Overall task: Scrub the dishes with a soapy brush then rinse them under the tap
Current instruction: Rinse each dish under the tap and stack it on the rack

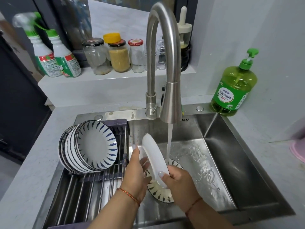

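Observation:
A white plate (153, 156) stands on edge over the steel sink (231, 162), just left of the water stream running from the tap (170, 103). My left hand (137, 169) grips its left rim with fingers behind it. My right hand (179, 182) holds its lower edge, thumb on the face. Beneath them in the sink lies a blue-patterned dish (158, 194). Several matching blue-and-white bowls (92, 147) lean stacked on the drying rack (82, 195) at the left. No brush is visible.
A green dish-soap pump bottle (234, 90) stands on the counter behind the sink at right. Jars (118, 55) and two spray bottles (54, 55) line the ledge behind the tap. A pink object (298, 151) sits at the right edge.

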`<state>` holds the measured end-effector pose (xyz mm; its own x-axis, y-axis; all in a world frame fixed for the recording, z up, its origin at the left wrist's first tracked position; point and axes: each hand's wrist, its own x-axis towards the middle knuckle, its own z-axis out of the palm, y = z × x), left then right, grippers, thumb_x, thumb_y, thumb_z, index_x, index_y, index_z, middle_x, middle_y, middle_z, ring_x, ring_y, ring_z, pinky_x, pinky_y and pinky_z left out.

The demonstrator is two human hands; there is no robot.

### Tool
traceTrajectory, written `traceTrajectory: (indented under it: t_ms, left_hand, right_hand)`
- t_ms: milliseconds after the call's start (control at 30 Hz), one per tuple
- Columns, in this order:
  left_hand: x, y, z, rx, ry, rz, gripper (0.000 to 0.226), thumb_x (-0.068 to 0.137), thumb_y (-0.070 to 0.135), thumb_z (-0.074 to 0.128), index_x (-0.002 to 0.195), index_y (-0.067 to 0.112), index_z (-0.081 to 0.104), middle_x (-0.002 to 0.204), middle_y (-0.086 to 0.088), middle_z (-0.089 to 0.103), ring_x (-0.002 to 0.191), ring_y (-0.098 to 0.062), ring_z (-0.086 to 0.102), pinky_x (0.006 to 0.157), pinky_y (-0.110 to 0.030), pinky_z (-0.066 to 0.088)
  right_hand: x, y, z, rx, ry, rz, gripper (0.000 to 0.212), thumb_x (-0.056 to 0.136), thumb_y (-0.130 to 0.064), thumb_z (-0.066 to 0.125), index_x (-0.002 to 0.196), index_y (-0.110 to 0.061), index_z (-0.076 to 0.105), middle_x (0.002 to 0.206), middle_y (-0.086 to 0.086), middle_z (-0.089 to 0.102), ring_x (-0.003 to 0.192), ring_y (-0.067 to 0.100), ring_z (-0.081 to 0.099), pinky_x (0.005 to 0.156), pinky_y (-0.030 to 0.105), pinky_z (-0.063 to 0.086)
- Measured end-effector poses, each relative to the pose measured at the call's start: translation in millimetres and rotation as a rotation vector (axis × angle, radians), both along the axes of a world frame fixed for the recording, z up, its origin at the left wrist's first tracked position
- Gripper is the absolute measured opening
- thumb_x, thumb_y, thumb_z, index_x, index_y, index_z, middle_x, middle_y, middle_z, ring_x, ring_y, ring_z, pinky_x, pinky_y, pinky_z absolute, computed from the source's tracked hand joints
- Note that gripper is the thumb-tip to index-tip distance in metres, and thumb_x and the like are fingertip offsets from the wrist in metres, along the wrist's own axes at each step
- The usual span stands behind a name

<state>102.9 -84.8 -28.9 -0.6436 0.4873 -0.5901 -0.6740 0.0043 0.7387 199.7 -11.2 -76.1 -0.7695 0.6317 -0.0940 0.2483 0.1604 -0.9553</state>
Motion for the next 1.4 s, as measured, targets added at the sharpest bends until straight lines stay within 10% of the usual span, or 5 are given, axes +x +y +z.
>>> traceTrajectory:
  t_ms: [200, 600, 833, 1100, 1400]
  left_hand:
    - [-2, -14, -1, 0.009, 0.050, -0.038, 0.052, 0.101, 0.048, 0.030, 0.140, 0.017, 0.042, 0.114, 0.002, 0.054, 0.099, -0.008, 0.047, 0.095, -0.031, 0.032]
    - [-5, -40, 15, -0.025, 0.192, -0.120, 0.035, 0.103, 0.040, 0.022, 0.083, 0.029, 0.049, 0.045, 0.028, 0.058, 0.043, 0.017, 0.054, 0.037, -0.004, 0.040]
    - [-55, -80, 13, -0.037, 0.412, 0.044, 0.046, 0.102, 0.049, 0.026, 0.142, 0.033, 0.040, 0.143, 0.019, 0.042, 0.115, 0.011, 0.042, 0.098, -0.019, 0.029]
    - [-87, -107, 36, 0.092, 0.527, 0.181, 0.032, 0.104, 0.039, 0.016, 0.119, 0.039, 0.044, 0.091, 0.040, 0.061, 0.082, 0.030, 0.052, 0.073, 0.003, 0.043]
    - [-116, -130, 23, -0.045, 0.548, 0.023, 0.070, 0.095, 0.063, 0.020, 0.152, 0.022, 0.022, 0.157, 0.010, 0.022, 0.140, 0.002, 0.023, 0.104, -0.013, 0.022]
  right_hand:
    - [-8, -9, -2, -0.242, 0.022, -0.115, 0.014, 0.076, -0.029, 0.064, 0.068, -0.020, 0.071, 0.065, -0.002, 0.058, 0.060, 0.012, 0.050, 0.057, 0.029, 0.044]
    - [-24, -27, 11, -0.253, 0.114, -0.203, 0.019, 0.089, -0.015, 0.063, 0.071, -0.012, 0.068, 0.057, -0.007, 0.060, 0.055, 0.007, 0.053, 0.055, 0.025, 0.044]
    - [-46, -49, 50, -0.179, 0.310, -0.161, 0.053, 0.077, -0.042, 0.058, 0.081, 0.011, 0.054, 0.067, 0.026, 0.047, 0.065, 0.016, 0.042, 0.059, 0.030, 0.037]
    - [-107, -85, 65, -0.154, 0.345, -0.061, 0.023, 0.092, -0.015, 0.058, 0.070, -0.018, 0.065, 0.059, -0.012, 0.059, 0.056, -0.003, 0.048, 0.056, 0.013, 0.039]
    - [-159, -118, 27, -0.029, 0.288, -0.039, 0.021, 0.093, -0.017, 0.055, 0.108, -0.014, 0.070, 0.095, -0.008, 0.069, 0.090, 0.002, 0.062, 0.084, 0.024, 0.049]
